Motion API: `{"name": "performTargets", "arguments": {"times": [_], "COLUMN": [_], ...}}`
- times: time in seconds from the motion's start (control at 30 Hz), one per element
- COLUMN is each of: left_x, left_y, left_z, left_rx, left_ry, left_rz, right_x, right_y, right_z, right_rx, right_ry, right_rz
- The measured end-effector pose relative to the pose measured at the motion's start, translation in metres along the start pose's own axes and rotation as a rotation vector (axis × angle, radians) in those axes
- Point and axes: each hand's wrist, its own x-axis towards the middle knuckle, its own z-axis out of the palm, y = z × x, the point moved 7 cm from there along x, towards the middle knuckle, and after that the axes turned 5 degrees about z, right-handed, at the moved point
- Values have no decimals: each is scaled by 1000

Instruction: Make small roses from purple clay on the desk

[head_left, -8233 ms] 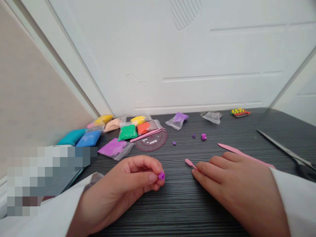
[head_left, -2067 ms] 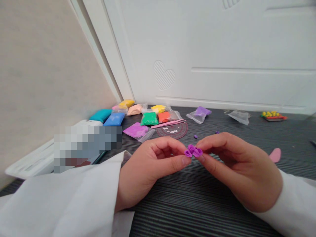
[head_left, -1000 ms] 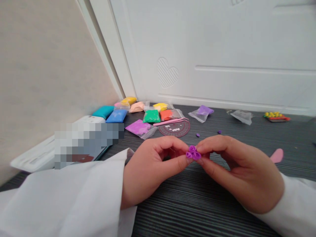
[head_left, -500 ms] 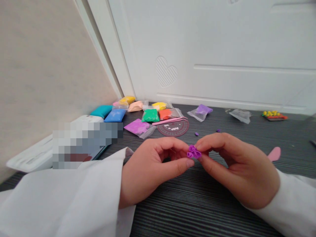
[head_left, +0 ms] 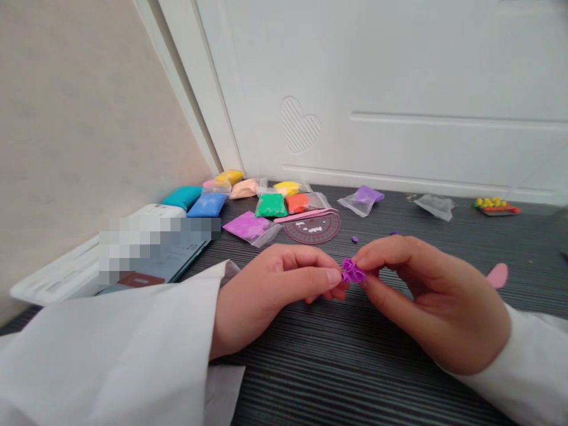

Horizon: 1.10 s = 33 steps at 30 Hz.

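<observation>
A small purple clay flower (head_left: 354, 271) with curled, ruffled petals is held above the dark table between both hands. My left hand (head_left: 284, 284) pinches its left side, the thumb laid along the top and the other fingers curled beneath. From the right, my right hand (head_left: 437, 302) grips the flower between thumb and forefinger. Just beyond the fingers lies a tiny dark purple clay piece (head_left: 354, 239), with a second one partly behind my right hand. A pink clay tool (head_left: 497, 275) shows beside the right knuckles.
Bags of coloured clay, including green (head_left: 271, 205) and magenta (head_left: 247, 226), lie at the back left. Pink tweezers (head_left: 306, 215) rest on a round-edged dark card (head_left: 313, 229). A phone (head_left: 177, 251) leans on a white case at left. A yellow-and-red clay piece (head_left: 494, 206) sits far right.
My left thumb has moved up and back, now lying across the flower's left edge. The flower has turned slightly in the fingers. My right hand keeps its pinch.
</observation>
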Motion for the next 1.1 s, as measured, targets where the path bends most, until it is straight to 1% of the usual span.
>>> {"name": "performTargets", "arguments": {"times": [0.3, 0.57, 0.67, 0.7, 0.77, 0.87, 0.93, 1.0, 1.1], "left_x": [1, 0, 1, 1, 2, 2, 2, 2, 2], "left_y": [-1, -2, 0, 1, 2, 0, -2, -4, -5], "left_z": [-1, 0, 0, 0, 0, -1, -1, 0, -1], "left_rx": [1, -6, -5, -11, -25, -63, -97, -109, -101], "left_ry": [22, 7, 0, -4, 3, 53, 82, 99, 128], "left_rz": [-11, -31, -14, 0, 20, 30, 38, 50, 58], "right_x": [0, 0, 1, 2, 3, 3, 3, 3, 4], "right_y": [-1, -3, -1, 1, 8, 20, 25, 27, 27], "right_z": [4, 5, 4, 4, 5, 9, 13, 16, 19], "right_rx": [2, -31, -12, 12, 109, 364, 514, 596, 630], "right_ry": [-34, -53, -47, -43, -39, -40, -40, -38, -39], "right_rz": [-9, -21, -5, 19, 110, 278, 354, 400, 421]}}
